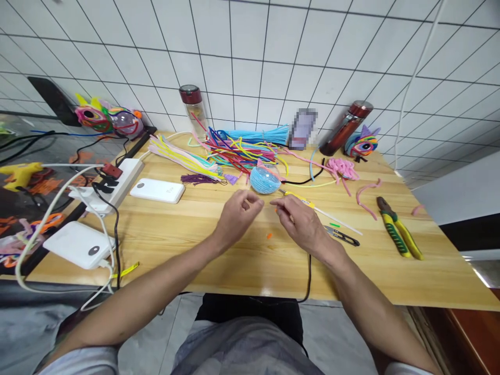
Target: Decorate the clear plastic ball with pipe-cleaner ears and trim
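Fingers curled with the tips close together, my left hand (239, 217) hovers over the table just in front of a clear ball (265, 178) wound with light blue strands. Whether anything sits in that pinch cannot be made out. My right hand (300, 223) faces it across a small gap, its fingers bent and closed toward the thumb. A bit of orange shows at its fingertips, too small to name. Below, a small orange scrap (269, 236) lies on the wood. Thread snips (344, 236) and a yellow-handled tool (299, 199) lie beside and behind my right hand.
Bundles of coloured pipe cleaners (242, 148) fill the back of the wooden table (234, 265). Pliers (398, 229) lie right, near a pink coil (342, 169). Left are power banks (157, 191), a power strip (119, 185) with trailing cables, and a glue gun (17, 174). Two bottles (347, 127) stand behind.
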Tool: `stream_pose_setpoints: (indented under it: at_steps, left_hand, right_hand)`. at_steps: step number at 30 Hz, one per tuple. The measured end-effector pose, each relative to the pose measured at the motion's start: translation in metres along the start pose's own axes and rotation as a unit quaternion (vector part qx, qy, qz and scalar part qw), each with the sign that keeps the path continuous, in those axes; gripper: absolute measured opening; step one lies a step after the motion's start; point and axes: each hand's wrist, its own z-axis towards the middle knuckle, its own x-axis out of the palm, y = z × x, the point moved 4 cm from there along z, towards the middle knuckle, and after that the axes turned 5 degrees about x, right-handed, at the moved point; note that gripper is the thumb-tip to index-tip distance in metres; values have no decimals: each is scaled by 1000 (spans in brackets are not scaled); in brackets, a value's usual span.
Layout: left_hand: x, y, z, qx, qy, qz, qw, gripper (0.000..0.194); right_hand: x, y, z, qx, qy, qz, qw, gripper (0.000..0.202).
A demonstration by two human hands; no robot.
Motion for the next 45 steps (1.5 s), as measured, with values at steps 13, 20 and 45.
stream_pose_setpoints:
  at_steps: [13, 20, 45]
  left_hand:
    - [11, 24, 111, -238, 145, 9, 960, 91]
    - [10, 33, 96, -217, 195, -4, 956, 73]
    - [6, 44, 14, -26, 132, -108, 985, 104]
  right_hand:
    - [-9, -48, -1, 105, -97, 21, 989, 24]
    - [-13, -53, -3, 125, -139, 49, 981, 14]
    - [-7, -3, 12, -27, -150, -73, 986, 9]
